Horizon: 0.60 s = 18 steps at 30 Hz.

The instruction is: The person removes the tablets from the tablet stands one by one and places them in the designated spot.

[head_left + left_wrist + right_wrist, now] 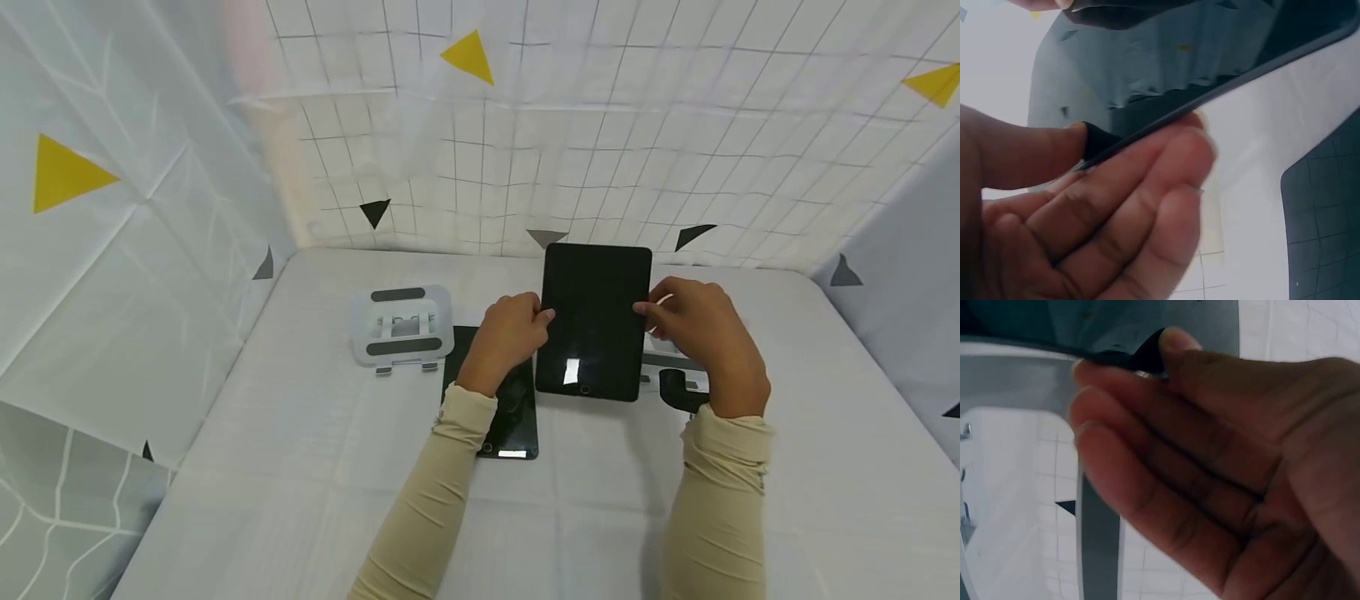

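Observation:
A black tablet (595, 321) with a round home button is held raised over the table, its dark screen toward the head camera. My left hand (510, 333) pinches its left edge between thumb and fingers. On the opposite edge, my right hand (697, 325) has the same kind of grip, thumb on the screen side. In the left wrist view the glossy screen (1160, 69) mirrors the surroundings, and the other fingers lie behind the edge. A second black tablet (517, 417) lies on the table, partly covered by my left hand and forearm.
At the left lies a translucent folding stand (402, 325) with grey pads. Another such stand (675, 362) sits behind my right hand, mostly hidden. A black curved object (678, 390) is beside my right wrist. White printed sheets (450, 150) close off the table (300, 500).

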Tool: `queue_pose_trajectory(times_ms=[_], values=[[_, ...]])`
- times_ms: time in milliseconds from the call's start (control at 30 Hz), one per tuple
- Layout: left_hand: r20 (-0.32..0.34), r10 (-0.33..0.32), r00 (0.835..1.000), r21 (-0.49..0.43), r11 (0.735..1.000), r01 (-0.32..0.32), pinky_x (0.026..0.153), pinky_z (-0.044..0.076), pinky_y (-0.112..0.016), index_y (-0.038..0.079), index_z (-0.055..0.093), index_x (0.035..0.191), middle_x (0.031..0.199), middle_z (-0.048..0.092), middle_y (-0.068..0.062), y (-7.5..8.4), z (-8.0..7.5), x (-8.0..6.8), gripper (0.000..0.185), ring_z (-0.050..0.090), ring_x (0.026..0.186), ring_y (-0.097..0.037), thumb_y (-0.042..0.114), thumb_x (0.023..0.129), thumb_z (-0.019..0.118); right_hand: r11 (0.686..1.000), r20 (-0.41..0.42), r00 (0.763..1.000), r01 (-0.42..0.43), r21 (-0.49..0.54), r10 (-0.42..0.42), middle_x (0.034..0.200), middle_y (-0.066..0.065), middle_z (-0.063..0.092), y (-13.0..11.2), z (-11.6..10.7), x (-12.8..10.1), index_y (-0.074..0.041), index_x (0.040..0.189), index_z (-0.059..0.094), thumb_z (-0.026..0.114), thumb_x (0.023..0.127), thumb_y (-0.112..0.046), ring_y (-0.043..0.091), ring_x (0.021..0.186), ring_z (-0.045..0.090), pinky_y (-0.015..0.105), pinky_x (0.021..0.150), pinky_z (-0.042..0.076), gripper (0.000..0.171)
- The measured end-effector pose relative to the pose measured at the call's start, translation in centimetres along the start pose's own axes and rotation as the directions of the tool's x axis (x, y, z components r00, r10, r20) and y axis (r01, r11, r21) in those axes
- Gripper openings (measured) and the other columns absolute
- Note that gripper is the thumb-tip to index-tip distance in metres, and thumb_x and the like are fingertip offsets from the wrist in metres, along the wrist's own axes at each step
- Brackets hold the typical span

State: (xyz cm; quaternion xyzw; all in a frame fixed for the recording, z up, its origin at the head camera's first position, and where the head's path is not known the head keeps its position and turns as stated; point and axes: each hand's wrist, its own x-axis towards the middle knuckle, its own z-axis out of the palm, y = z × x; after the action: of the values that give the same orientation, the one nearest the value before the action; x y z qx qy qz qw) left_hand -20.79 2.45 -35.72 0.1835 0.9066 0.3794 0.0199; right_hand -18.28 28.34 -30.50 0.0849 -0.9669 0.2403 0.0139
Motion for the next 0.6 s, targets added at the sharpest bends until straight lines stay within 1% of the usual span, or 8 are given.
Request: queue_pose_trajectory(times_ms=[133,300,433,600], values=[[0.028,-0.037,0.999,0.009,0.999,0.037,0.053,0.040,-0.028,0.007,0.064,0.086,0.063,0.055,-0.003,-0.3,-0.3,0.0,0.032,0.055,0.056,-0.015,0.025,0.111,0.055,0.999,0.079,0.997,-0.026,-0.025,0.027,0.079,0.008,0.075,-0.5,0.5,0.8,0.010,0.115,0.066,0.063,0.107,-0.021,0.023,0.072,0.071,0.047,0.074,0.050,0.032],[0.077,-0.082,0.994,0.002,0.997,0.082,0.054,0.043,-0.029,0.006,0.064,0.083,0.062,0.061,-0.004,-0.8,-0.7,0.1,0.033,0.061,0.056,-0.015,0.023,0.111,0.055,0.997,0.162,0.984,-0.063,-0.037,0.068,0.079,0.008,0.074,-1.2,1.3,1.4,0.014,0.120,0.061,0.060,0.107,-0.016,0.023,0.073,0.072,0.050,0.075,0.053,0.032],[0.123,-0.110,0.986,0.004,0.994,0.111,0.054,0.045,-0.030,0.006,0.068,0.085,0.062,0.065,-0.004,-1.0,-0.8,0.1,0.034,0.064,0.056,-0.016,0.023,0.111,0.055,0.998,0.199,0.978,-0.057,-0.034,0.063,0.079,0.010,0.074,-1.5,1.7,1.5,0.015,0.118,0.060,0.059,0.106,-0.012,0.024,0.073,0.072,0.050,0.077,0.053,0.029],[0.174,-0.130,0.976,0.006,0.991,0.131,0.056,0.046,-0.030,0.004,0.070,0.086,0.063,0.066,-0.005,-1.4,-0.7,0.1,0.035,0.066,0.057,-0.017,0.024,0.111,0.056,0.996,0.246,0.966,-0.070,-0.057,0.082,0.077,0.007,0.070,-2.0,1.9,1.3,0.014,0.113,0.061,0.054,0.108,-0.014,0.024,0.074,0.068,0.051,0.077,0.052,0.030]])
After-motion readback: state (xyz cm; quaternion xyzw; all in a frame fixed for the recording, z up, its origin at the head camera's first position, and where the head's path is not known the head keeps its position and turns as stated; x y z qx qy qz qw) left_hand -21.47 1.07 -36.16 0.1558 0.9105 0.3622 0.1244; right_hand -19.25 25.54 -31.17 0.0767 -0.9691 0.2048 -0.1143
